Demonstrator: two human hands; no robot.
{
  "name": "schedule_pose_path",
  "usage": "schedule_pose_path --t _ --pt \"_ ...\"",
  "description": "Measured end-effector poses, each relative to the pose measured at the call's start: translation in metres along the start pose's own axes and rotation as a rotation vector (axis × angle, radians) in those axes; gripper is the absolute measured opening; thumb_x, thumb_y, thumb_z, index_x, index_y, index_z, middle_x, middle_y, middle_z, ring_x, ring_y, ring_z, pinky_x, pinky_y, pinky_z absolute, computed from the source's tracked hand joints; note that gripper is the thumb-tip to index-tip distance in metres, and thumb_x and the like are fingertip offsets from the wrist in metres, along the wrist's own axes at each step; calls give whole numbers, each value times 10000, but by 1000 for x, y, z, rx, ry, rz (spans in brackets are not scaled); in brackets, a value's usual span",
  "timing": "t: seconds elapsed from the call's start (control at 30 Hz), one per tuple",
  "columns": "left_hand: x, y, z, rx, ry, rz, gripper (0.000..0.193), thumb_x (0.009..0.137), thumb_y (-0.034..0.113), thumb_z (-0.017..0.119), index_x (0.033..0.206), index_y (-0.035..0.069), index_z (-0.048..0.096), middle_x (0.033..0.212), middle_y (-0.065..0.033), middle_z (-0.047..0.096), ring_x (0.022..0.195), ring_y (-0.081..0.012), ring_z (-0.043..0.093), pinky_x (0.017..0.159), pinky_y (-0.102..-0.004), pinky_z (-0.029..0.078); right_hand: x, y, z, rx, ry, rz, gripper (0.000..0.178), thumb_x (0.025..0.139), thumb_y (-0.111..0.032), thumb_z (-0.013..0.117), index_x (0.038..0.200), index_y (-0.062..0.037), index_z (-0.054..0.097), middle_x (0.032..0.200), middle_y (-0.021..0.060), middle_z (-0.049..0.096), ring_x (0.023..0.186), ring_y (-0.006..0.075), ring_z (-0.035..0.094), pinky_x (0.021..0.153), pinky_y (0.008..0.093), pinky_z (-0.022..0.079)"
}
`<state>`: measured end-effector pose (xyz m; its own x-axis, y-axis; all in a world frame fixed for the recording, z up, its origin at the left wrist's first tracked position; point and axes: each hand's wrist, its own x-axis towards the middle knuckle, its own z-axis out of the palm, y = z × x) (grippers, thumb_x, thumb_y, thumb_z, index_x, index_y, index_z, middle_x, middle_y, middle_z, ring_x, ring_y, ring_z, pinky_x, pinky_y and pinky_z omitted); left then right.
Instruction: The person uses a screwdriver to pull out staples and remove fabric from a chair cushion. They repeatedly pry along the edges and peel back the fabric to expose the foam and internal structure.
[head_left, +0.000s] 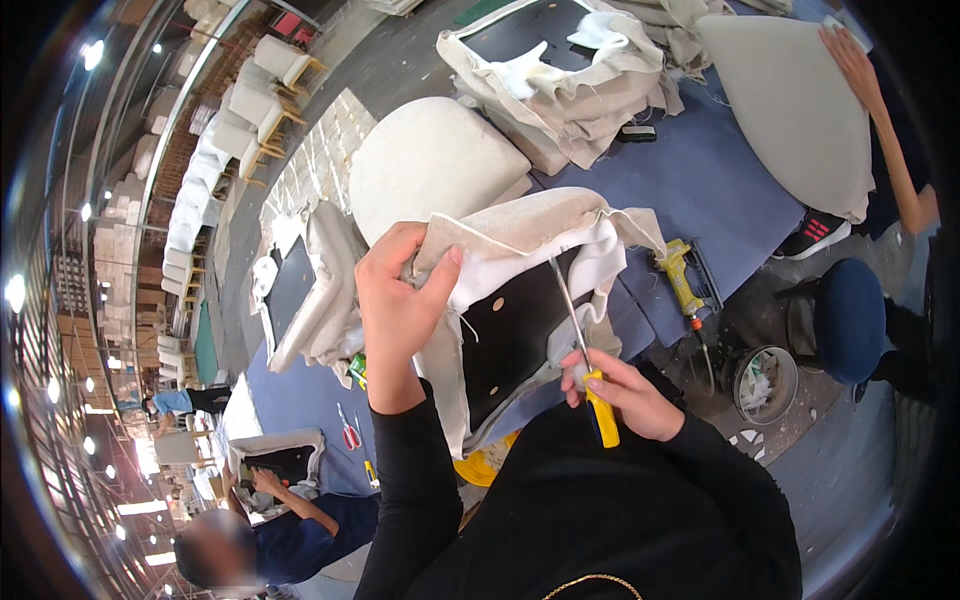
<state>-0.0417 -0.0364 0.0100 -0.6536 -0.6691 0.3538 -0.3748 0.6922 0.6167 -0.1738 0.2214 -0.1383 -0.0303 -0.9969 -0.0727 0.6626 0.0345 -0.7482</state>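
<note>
An upholstered seat cushion lies underside up in front of me, its black base board (510, 350) showing inside beige fabric (520, 217) and white padding (600, 255). My left hand (395, 285) is closed on the fabric's far left edge, thumb on top, fingers partly hidden behind it. In my right hand (632, 393) is a screwdriver with a yellow and black handle (603, 418). Its long metal shaft points away from me, and the tip meets the white padding by the board's far edge. Loose fabric and padding hang around the cushion's right side.
A yellow-green staple gun (682, 283) lies on the blue table (700, 170) at right. Covered cushions (435, 160) stand behind. Red-handled scissors (350, 436) lie left. A bin (765, 385) and blue stool (852, 320) are right. Co-workers handle cushions at lower left and far right.
</note>
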Motion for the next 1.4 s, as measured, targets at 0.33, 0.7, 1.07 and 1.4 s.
schedule_pose_path --t 0.33,0.7,1.07,1.4 --pt "-2 -4 -2 -45 -1 30 186 880 60 816 967 -50 694 915 -107 716 814 -198 640 789 -306 501 21 -36 2 -975 282 -530 403 1017 -91 702 1420 -97 709 985 135 696 778 318 694 702 356 559" --pt "-3 0 1 -143 -10 -11 154 915 27 785 979 -73 687 947 -107 720 893 -195 653 831 -299 492 36 -15 -2 -1130 364 -492 426 1026 -146 712 1451 -181 696 967 82 674 751 288 692 654 384 553" --pt "-12 -7 -6 -287 -49 100 158 996 72 748 1066 -68 772 980 -77 730 995 -162 670 900 -297 495 39 -24 -1 -1153 414 -544 434 1001 -170 747 1431 -227 738 968 77 654 755 282 674 671 373 546" --pt "-16 -11 -9 -281 8 -26 179 1035 106 731 1074 -62 778 1010 -65 755 912 -121 619 821 -272 465 25 -12 0 -1155 402 -523 485 938 -99 801 1402 -238 770 977 77 655 731 269 661 672 362 544"
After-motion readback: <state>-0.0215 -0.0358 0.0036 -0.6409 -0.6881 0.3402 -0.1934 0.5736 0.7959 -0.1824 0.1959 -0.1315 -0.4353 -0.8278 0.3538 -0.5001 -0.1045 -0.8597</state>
